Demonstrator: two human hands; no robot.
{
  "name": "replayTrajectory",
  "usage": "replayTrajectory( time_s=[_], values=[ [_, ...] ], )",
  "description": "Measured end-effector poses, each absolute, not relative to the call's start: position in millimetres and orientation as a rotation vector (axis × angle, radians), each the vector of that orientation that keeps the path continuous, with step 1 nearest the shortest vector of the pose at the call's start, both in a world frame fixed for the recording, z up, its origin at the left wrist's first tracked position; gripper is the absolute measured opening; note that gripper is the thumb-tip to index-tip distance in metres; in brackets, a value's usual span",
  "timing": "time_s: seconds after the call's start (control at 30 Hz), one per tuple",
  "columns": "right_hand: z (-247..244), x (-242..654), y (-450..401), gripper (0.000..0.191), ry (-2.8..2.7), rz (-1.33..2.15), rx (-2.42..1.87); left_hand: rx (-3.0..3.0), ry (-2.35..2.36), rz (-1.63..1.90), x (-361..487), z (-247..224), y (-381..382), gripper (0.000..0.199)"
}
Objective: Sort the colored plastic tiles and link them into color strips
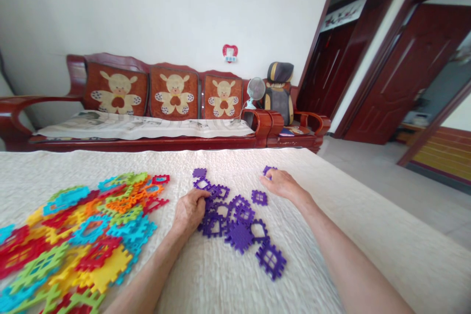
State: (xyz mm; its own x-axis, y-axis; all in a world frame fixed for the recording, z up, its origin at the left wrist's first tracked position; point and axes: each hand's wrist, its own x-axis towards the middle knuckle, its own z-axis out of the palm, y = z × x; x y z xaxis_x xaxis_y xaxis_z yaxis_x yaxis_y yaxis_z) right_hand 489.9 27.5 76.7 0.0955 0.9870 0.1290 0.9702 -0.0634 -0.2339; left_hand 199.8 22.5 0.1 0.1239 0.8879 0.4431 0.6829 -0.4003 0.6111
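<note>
My right hand (282,183) is closed in a pinch on a small purple interlocking plastic piece (269,170) at the far right of the purple group. A square purple window piece (259,197) lies just below that hand. My left hand (189,209) has its fingers pressed together at the left edge of the purple pile (222,210), on a purple piece that they mostly cover. Nearer to me lie a solid purple piece (240,236) and another window piece (271,259). A small solid square piece (199,172) sits at the back, beyond my left hand.
A heap of red, yellow, green, blue and orange interlocking pieces (91,228) spreads over the left of the cloth-covered table (371,255). Beyond the table's far edge stand a wooden sofa (165,144) with bear cushions (174,92) and a small fan (256,89).
</note>
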Motion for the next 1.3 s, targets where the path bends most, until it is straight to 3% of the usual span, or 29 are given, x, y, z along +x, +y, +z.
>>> replayTrajectory(
  time_s=[0.07,0.17,0.47,0.63,0.77,1.3],
  values=[
    [78.8,479.5,19.4,0.055,-1.995,0.126,-2.255,2.142,1.547,1.139,199.9,0.5,22.4,0.031],
    [73.5,460.0,9.1,0.062,-2.073,0.11,-2.317,2.138,1.532,1.143,200.2,1.1,22.2,0.031],
    [64.9,467.0,17.0,0.045,-2.063,-0.018,-2.176,2.136,1.506,1.147,200.0,-0.1,22.6,0.031],
    [55.0,513.8,32.2,0.053,-1.588,-0.269,-2.018,2.127,1.508,1.137,199.9,-0.1,22.8,0.032],
    [29.1,537.6,34.9,0.05,-1.44,-0.276,-1.973,2.123,1.504,1.145,199.9,-1.2,23.4,0.031],
    [17.4,538.3,37.7,0.048,-1.444,-0.245,-2.061,2.159,1.523,1.148,199.6,-0.9,23.6,0.031]
  ],
)
